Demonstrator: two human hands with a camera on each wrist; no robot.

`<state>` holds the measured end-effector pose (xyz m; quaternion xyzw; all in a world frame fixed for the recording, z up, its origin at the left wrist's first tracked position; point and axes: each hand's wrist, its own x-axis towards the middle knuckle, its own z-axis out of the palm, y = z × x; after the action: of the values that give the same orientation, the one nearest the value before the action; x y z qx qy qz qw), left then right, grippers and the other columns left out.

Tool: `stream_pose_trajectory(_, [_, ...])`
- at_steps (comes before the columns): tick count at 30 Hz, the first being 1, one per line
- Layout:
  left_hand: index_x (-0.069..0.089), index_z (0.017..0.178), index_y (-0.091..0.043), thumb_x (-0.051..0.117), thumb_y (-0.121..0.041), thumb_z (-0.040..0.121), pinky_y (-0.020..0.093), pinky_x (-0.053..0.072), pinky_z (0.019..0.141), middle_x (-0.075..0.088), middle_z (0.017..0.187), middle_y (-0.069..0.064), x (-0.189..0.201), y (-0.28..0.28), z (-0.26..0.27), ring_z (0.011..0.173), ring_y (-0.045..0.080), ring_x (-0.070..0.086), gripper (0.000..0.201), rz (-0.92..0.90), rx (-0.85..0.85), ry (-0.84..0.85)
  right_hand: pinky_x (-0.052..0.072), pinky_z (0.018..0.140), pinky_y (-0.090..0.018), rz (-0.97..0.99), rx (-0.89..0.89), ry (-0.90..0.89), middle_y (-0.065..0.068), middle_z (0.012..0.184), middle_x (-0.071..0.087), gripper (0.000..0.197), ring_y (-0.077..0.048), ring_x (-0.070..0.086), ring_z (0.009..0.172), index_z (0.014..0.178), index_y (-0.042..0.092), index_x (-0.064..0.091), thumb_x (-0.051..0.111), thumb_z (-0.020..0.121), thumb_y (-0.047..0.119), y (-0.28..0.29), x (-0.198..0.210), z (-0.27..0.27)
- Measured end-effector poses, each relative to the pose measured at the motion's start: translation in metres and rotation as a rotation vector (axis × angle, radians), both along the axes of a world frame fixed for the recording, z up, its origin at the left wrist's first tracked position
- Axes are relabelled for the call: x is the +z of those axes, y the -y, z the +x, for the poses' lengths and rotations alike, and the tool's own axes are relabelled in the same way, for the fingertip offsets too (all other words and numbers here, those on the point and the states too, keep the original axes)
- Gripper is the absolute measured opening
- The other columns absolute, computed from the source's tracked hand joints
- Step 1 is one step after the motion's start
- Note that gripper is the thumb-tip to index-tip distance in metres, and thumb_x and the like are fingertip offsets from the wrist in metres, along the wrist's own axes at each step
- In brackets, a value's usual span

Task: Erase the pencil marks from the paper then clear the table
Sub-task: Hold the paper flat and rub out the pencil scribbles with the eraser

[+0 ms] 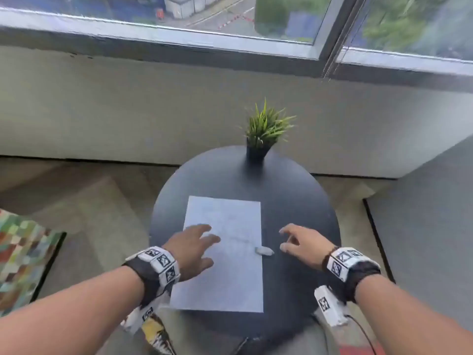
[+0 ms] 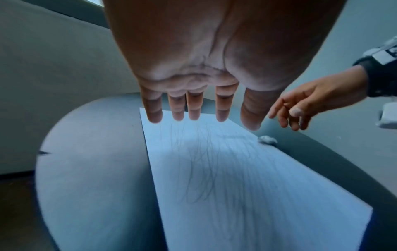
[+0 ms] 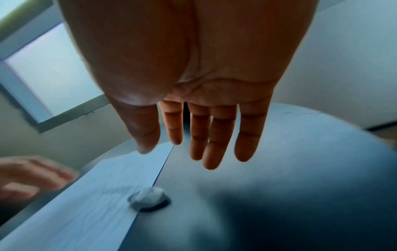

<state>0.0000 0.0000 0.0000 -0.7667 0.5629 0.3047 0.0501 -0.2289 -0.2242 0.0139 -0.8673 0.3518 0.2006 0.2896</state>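
A white sheet of paper (image 1: 225, 254) with faint pencil scribbles lies on a round dark table (image 1: 294, 201). The scribbles show best in the left wrist view on the paper (image 2: 225, 178). A small whitish lump of eraser (image 1: 264, 250) sits at the paper's right edge, also seen as the eraser (image 3: 148, 197) and the eraser (image 2: 267, 139). My left hand (image 1: 197, 248) hovers over the paper's left half with fingers spread, holding nothing. My right hand (image 1: 299, 243) hangs just right of the eraser, fingers loosely extended and empty.
A small potted plant (image 1: 262, 131) in a dark pot stands at the table's far edge. A low wall and a window lie beyond. A colourful cushion (image 1: 23, 252) sits on the floor at the left.
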Motion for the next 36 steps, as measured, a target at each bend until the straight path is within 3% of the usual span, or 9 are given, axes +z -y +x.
stream_pose_trajectory(5, [0.020, 0.156, -0.037, 0.058, -0.067, 0.086, 0.038, 0.019, 0.123, 0.004, 0.167, 0.005, -0.030, -0.002, 0.004, 0.153, 0.025, 0.009, 0.085, -0.034, -0.150, 0.152, 0.046, 0.083, -0.037, -0.149, 0.205, -0.025, 0.004, 0.100, 0.052, 0.036, -0.020, 0.056, 0.093, 0.102, 0.031, 0.054, 0.056, 0.084, 0.062, -0.020, -0.035, 0.029])
stream_pose_trajectory(9, [0.016, 0.155, -0.040, 0.060, -0.074, 0.080, 0.040, 0.018, 0.121, 0.000, 0.166, 0.004, -0.044, -0.014, -0.005, 0.152, 0.026, 0.006, 0.093, -0.049, -0.190, 0.235, 0.039, 0.070, -0.032, -0.276, 0.274, -0.019, 0.004, 0.098, 0.050, 0.023, -0.021, 0.053, 0.086, 0.084, 0.028, 0.048, 0.058, 0.087, 0.049, -0.042, -0.047, 0.034])
stream_pose_trajectory(11, [0.017, 0.154, -0.042, 0.060, -0.076, 0.078, 0.042, 0.020, 0.121, 0.001, 0.167, 0.002, -0.045, -0.020, -0.011, 0.152, 0.025, 0.006, 0.093, -0.077, -0.174, 0.249, 0.036, 0.066, -0.031, -0.306, 0.226, 0.025, 0.004, 0.094, 0.055, 0.024, -0.020, 0.053, 0.084, 0.086, 0.024, 0.051, 0.060, 0.089, 0.046, -0.050, -0.040, 0.030])
stream_pose_trajectory(16, [0.015, 0.153, -0.047, 0.059, -0.083, 0.071, 0.048, 0.018, 0.121, -0.001, 0.167, 0.003, -0.049, -0.037, -0.039, 0.153, 0.026, 0.002, 0.099, -0.078, -0.143, 0.237, 0.052, 0.061, -0.028, -0.122, 0.083, 0.175, 0.004, 0.081, 0.066, 0.019, -0.018, 0.066, 0.059, 0.092, 0.022, 0.054, 0.066, 0.087, 0.037, -0.090, -0.025, 0.021])
stream_pose_trajectory(20, [0.000, 0.155, -0.047, 0.060, -0.092, 0.058, 0.054, 0.009, 0.122, -0.015, 0.166, 0.007, -0.051, -0.041, -0.054, 0.153, 0.030, -0.010, 0.122, -0.031, -0.156, 0.250, 0.041, 0.061, -0.016, -0.091, 0.182, 0.186, 0.007, 0.092, 0.064, 0.030, -0.011, 0.058, 0.077, 0.101, 0.023, 0.061, 0.071, 0.084, 0.045, -0.121, -0.037, 0.019])
stream_pose_trajectory(26, [-0.013, 0.155, -0.042, 0.057, -0.097, 0.052, 0.058, 0.008, 0.121, -0.024, 0.164, 0.010, -0.057, -0.049, -0.061, 0.152, 0.033, -0.016, 0.136, 0.001, -0.176, 0.277, 0.043, 0.067, -0.033, -0.164, 0.043, 0.181, -0.002, 0.091, 0.063, 0.027, -0.023, 0.057, 0.085, 0.092, 0.018, 0.052, 0.056, 0.093, 0.045, -0.139, -0.053, 0.013])
stream_pose_trajectory(30, [-0.015, 0.154, -0.040, 0.056, -0.096, 0.055, 0.058, 0.008, 0.121, -0.025, 0.163, 0.011, -0.055, -0.049, -0.066, 0.152, 0.034, -0.016, 0.134, 0.012, -0.159, 0.279, 0.037, 0.063, -0.035, -0.127, 0.264, 0.151, 0.001, 0.084, 0.058, 0.025, -0.021, 0.052, 0.079, 0.090, 0.021, 0.047, 0.051, 0.096, 0.045, -0.172, -0.058, 0.006])
stream_pose_trajectory(34, [-0.016, 0.155, -0.040, 0.055, -0.095, 0.058, 0.060, 0.007, 0.121, -0.025, 0.163, 0.012, -0.053, -0.043, -0.074, 0.152, 0.036, -0.016, 0.133, 0.033, -0.112, 0.277, 0.040, 0.069, -0.035, -0.220, 0.046, 0.201, -0.008, 0.095, 0.058, 0.024, -0.030, 0.054, 0.088, 0.103, 0.015, 0.048, 0.050, 0.098, 0.039, -0.138, -0.051, 0.010])
stream_pose_trajectory(36, [-0.017, 0.155, -0.039, 0.055, -0.095, 0.058, 0.061, 0.007, 0.121, -0.026, 0.163, 0.013, -0.053, -0.041, -0.076, 0.152, 0.037, -0.016, 0.133, 0.035, -0.092, 0.279, 0.041, 0.070, -0.036, -0.201, 0.123, 0.185, -0.010, 0.101, 0.061, 0.022, -0.030, 0.055, 0.088, 0.104, 0.016, 0.047, 0.048, 0.098, 0.038, -0.151, -0.054, 0.006])
